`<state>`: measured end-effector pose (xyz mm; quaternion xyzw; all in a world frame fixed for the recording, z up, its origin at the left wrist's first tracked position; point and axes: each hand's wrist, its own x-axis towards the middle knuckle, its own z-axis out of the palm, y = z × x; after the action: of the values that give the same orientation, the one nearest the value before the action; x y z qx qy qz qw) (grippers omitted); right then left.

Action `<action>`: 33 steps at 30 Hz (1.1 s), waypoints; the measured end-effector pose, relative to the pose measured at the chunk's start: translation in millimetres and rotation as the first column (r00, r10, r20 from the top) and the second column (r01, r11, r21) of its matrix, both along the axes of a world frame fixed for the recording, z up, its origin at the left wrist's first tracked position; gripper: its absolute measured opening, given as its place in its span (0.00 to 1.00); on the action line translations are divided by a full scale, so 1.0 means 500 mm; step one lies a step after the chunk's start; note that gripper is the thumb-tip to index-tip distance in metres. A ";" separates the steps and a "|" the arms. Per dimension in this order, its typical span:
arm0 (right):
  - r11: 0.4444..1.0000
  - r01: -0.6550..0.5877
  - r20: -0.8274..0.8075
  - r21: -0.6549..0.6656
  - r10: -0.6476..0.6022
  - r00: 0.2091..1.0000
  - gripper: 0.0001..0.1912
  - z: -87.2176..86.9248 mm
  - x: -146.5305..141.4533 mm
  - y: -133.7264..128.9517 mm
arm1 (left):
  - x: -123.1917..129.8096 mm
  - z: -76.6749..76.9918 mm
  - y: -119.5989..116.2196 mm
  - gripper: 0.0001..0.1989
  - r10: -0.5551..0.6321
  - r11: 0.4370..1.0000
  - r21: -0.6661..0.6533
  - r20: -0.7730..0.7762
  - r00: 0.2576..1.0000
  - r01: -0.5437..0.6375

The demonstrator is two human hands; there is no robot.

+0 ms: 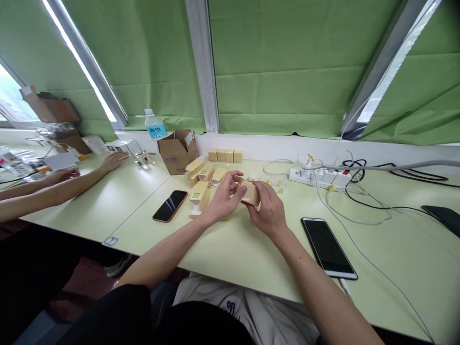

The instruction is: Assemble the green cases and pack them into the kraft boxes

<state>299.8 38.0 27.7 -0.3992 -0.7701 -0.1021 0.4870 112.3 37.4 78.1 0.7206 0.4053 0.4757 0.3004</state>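
Observation:
Between my two hands, a little above the table (230, 254), is a small tan cardboard box (250, 192). My left hand (227, 195) grips its left side with thumb and fingers. On the other side my right hand (267, 207) has its fingers wrapped round the box's right edge. Just left of my hands stand several opened small boxes (200, 195) with raised flaps, some with a green-and-white square showing. Behind my hands lies a clear plastic piece with yellow spots (276, 184), partly hidden.
Several closed small boxes (225, 155) line the wall, beside an open carton (178, 152) and a water bottle (155, 125). Phones lie left (170, 206) and right (328, 247). A power strip (319, 177) with cables occupies the right. A co-worker's arms (86, 178) reach in from the left.

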 end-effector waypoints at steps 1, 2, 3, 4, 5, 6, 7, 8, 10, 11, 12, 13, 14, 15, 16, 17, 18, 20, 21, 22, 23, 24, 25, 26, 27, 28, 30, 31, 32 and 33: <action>1.000 -0.015 -0.007 -0.008 0.015 1.000 0.30 0.001 0.002 -0.002 | -0.008 -0.002 -0.002 0.25 -0.040 0.999 0.002 0.017 0.999 0.039; 0.999 -0.029 -0.009 -0.016 0.029 1.000 0.30 0.001 0.004 -0.002 | -0.015 -0.003 -0.001 0.25 -0.073 0.997 -0.002 0.022 0.997 0.073; 0.999 -0.042 -0.005 -0.025 0.042 0.999 0.31 0.001 0.007 -0.002 | -0.022 -0.004 0.000 0.24 -0.098 0.995 -0.010 0.018 0.995 0.099; 0.998 -0.051 0.006 -0.035 0.051 0.999 0.31 0.001 0.009 -0.002 | -0.027 -0.006 0.003 0.24 -0.119 0.993 -0.017 0.005 0.993 0.119; 0.997 -0.055 0.023 -0.047 0.056 0.998 0.32 0.000 0.011 -0.002 | -0.032 -0.008 0.004 0.23 -0.136 0.990 -0.023 -0.012 0.991 0.136; 0.997 -0.054 0.042 -0.059 0.056 0.998 0.32 -0.001 0.013 -0.001 | -0.036 -0.011 0.006 0.23 -0.152 0.988 -0.029 -0.031 0.988 0.151; 0.997 -0.046 0.062 -0.068 0.051 0.997 0.32 -0.002 0.013 0.000 | -0.039 -0.014 0.007 0.22 -0.167 0.986 -0.035 -0.049 0.985 0.165; 0.997 -0.036 0.083 -0.072 0.042 0.996 0.32 -0.003 0.013 0.001 | -0.042 -0.016 0.008 0.22 -0.179 0.983 -0.043 -0.064 0.982 0.176; 0.998 -0.016 0.127 -0.066 0.024 0.992 0.31 -0.005 0.013 0.002 | -0.048 -0.018 0.008 0.22 -0.196 0.980 -0.063 -0.096 0.976 0.190; 0.998 -0.009 0.149 -0.057 0.017 0.989 0.31 -0.005 0.013 0.002 | -0.050 -0.017 0.009 0.23 -0.205 0.977 -0.073 -0.116 0.972 0.198; 0.999 -0.004 0.172 -0.048 0.012 0.985 0.31 -0.005 0.014 0.003 | -0.052 -0.016 0.009 0.24 -0.216 0.975 -0.080 -0.135 0.967 0.207; 0.999 -0.001 0.194 -0.041 0.009 0.981 0.31 -0.004 0.014 0.003 | -0.053 -0.014 0.009 0.24 -0.226 0.973 -0.085 -0.152 0.962 0.215; 0.999 0.001 0.217 -0.037 0.007 0.976 0.32 -0.003 0.014 0.003 | -0.054 -0.013 0.009 0.25 -0.235 0.971 -0.089 -0.167 0.958 0.222; 0.999 0.003 0.239 -0.034 0.006 0.971 0.33 -0.002 0.015 0.003 | -0.054 -0.012 0.009 0.26 -0.241 0.969 -0.093 -0.177 0.954 0.227; 1.000 0.003 0.259 -0.030 0.005 0.966 0.33 -0.001 0.015 0.003 | -0.053 -0.011 0.008 0.26 -0.241 0.969 -0.097 -0.182 0.953 0.226; 1.000 0.001 0.274 -0.025 0.006 0.962 0.33 -0.001 0.014 0.003 | -0.052 -0.010 0.007 0.27 -0.234 0.971 -0.098 -0.189 0.954 0.218; 1.000 -0.002 0.284 -0.018 0.007 0.959 0.33 0.000 0.014 0.003 | -0.050 -0.011 0.005 0.28 -0.215 0.975 -0.093 -0.204 0.955 0.200; 1.000 -0.009 0.271 -0.002 0.009 0.963 0.32 -0.001 0.012 0.003 | -0.046 -0.011 0.002 0.28 -0.127 0.992 -0.043 -0.257 0.958 0.120; 1.000 -0.013 0.249 0.000 0.012 0.969 0.31 -0.003 0.011 0.003 | -0.045 -0.011 0.000 0.28 -0.065 0.998 -0.001 -0.278 0.958 0.067; 1.000 -0.016 0.215 -0.005 0.017 0.976 0.30 -0.005 0.011 0.004 | -0.044 -0.012 0.000 0.28 -0.001 0.999 0.042 -0.285 0.959 0.014; 1.000 -0.023 0.171 -0.017 0.025 0.985 0.29 -0.007 0.010 0.006 | -0.044 -0.012 0.002 0.28 0.058 0.996 0.080 -0.275 0.960 -0.038; 0.999 -0.033 0.117 -0.037 0.037 0.992 0.28 -0.010 0.011 0.008 | -0.045 -0.013 0.004 0.28 0.109 0.990 0.112 -0.252 0.962 -0.083; 0.997 -0.047 0.061 -0.061 0.051 0.997 0.28 -0.012 0.011 0.011 | -0.047 -0.013 0.007 0.29 0.146 0.983 0.144 -0.228 0.963 -0.115; 0.995 -0.065 0.005 -0.082 0.066 0.998 0.28 -0.015 0.013 0.015 | -0.048 -0.014 0.011 0.28 0.171 0.973 0.188 -0.212 0.962 -0.132; 0.992 -0.084 -0.048 -0.094 0.079 0.996 0.28 -0.018 0.014 0.019 | -0.050 -0.016 0.016 0.28 0.191 0.959 0.249 -0.204 0.960 -0.138; 0.990 -0.102 -0.093 -0.093 0.094 0.991 0.28 -0.020 0.016 0.023 | -0.052 -0.018 0.019 0.27 0.201 0.937 0.325 -0.207 0.957 -0.127; 0.989 -0.130 -0.154 -0.068 0.119 0.981 0.28 -0.023 0.019 0.030 | -0.052 -0.023 0.023 0.24 0.198 0.878 0.475 -0.243 0.950 -0.061; 0.989 -0.138 -0.174 -0.054 0.127 0.977 0.28 -0.024 0.020 0.032 | -0.052 -0.026 0.023 0.22 0.194 0.850 0.527 -0.266 0.944 -0.026; 0.989 -0.142 -0.191 -0.045 0.131 0.973 0.27 -0.024 0.021 0.033 | -0.050 -0.029 0.022 0.20 0.194 0.830 0.557 -0.288 0.938 -0.001; 0.989 -0.143 -0.205 -0.041 0.131 0.970 0.27 -0.024 0.022 0.034 | -0.048 -0.032 0.021 0.18 0.200 0.821 0.571 -0.302 0.932 0.009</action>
<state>310.6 55.0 15.9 -0.3667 -0.7450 -0.0059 0.5572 88.2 47.7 62.0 0.8277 0.3297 0.4534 -0.0267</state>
